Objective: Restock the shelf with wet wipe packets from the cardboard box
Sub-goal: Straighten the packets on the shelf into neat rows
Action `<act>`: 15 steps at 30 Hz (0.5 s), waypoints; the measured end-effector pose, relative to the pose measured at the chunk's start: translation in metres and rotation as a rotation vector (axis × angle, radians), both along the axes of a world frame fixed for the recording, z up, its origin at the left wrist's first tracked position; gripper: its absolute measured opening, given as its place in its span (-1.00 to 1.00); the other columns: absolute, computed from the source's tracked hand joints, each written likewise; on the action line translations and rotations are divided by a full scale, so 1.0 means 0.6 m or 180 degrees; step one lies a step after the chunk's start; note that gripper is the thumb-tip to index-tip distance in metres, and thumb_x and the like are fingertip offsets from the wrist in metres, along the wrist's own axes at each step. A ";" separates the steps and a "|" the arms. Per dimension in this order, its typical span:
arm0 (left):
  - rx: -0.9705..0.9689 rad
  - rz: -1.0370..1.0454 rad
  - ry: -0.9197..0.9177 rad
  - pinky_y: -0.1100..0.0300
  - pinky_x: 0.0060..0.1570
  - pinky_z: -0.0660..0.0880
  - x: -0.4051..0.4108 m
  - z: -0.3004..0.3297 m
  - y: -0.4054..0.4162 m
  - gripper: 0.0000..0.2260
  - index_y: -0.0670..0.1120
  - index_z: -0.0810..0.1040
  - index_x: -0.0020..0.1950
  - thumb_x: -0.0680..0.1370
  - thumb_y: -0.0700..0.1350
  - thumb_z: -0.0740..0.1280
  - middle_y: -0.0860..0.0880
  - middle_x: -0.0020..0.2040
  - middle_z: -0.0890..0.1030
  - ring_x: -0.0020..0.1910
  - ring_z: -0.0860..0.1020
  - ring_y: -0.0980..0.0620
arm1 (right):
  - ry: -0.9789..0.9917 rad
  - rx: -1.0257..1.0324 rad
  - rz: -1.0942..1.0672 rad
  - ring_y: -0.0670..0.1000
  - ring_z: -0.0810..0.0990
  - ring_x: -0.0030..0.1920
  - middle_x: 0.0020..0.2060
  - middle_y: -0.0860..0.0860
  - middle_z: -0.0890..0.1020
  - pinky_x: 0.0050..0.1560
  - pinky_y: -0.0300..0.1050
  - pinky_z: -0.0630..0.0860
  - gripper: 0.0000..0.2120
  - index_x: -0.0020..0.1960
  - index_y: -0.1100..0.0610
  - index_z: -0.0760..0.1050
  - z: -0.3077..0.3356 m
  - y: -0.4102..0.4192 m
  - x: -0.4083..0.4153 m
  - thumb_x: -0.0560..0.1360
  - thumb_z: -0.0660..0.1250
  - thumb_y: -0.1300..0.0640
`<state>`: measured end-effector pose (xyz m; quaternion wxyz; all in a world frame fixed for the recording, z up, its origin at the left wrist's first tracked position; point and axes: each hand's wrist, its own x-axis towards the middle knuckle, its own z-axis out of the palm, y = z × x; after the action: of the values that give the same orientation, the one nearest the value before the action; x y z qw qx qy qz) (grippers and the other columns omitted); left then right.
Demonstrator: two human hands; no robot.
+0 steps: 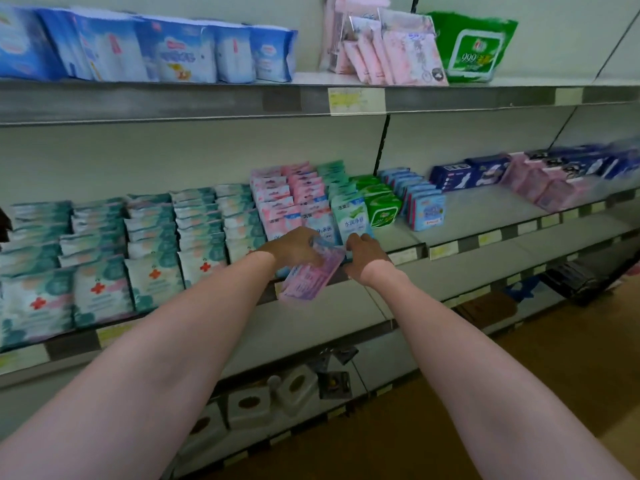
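Left grip (294, 245) curled (right (363, 252) too)

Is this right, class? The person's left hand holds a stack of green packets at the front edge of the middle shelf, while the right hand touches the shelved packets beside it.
Not quite. In the head view, the stack of packets gripped by the left hand is pink, not green. It is at the front edge of the middle shelf, and the right hand touches the shelved packets beside it.

The fingertips of the left hand (294, 245) are hidden behind the pink packets (308, 277). Far-right purple packs (554, 188) are blurred; far-left teal packs (31, 306) are cut off.
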<state>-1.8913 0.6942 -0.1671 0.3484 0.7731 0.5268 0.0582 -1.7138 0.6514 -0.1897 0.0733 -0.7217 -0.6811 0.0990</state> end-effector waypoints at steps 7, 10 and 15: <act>-0.0175 -0.0069 0.0494 0.11 -0.20 0.55 0.071 0.026 0.000 -0.66 -0.07 0.40 0.06 0.40 -0.12 0.49 -0.06 0.05 0.43 -0.14 0.49 -0.07 | 0.0265 0.0061 0.0295 0.21 0.40 0.26 0.21 0.17 0.41 0.14 0.11 0.50 -0.64 0.27 0.16 0.36 -0.009 0.049 0.084 0.51 0.35 0.19; -0.0127 -0.0297 0.0975 0.09 0.04 0.50 0.094 0.032 0.001 -0.55 -0.02 0.44 0.30 0.46 -0.05 0.48 -0.02 0.31 0.46 0.09 0.51 -0.03 | 0.0338 0.0057 0.0453 0.22 0.40 0.26 0.21 0.18 0.41 0.13 0.08 0.50 -0.63 0.27 0.16 0.35 -0.010 0.066 0.111 0.50 0.35 0.20; -0.0656 0.0076 0.0821 0.05 -0.03 0.64 0.110 0.053 0.003 -0.38 -0.03 0.28 0.53 0.52 -0.28 0.41 -0.04 0.54 0.21 0.19 0.55 -0.13 | 0.0368 0.0178 0.0820 0.20 0.43 0.26 0.25 0.16 0.41 0.16 0.08 0.50 -0.57 0.33 0.16 0.35 -0.003 0.085 0.119 0.52 0.39 0.13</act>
<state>-1.8252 0.6958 -0.1356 0.3546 0.7280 0.5795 -0.0917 -1.6422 0.7022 -0.1917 0.1192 -0.6190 -0.7653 0.1299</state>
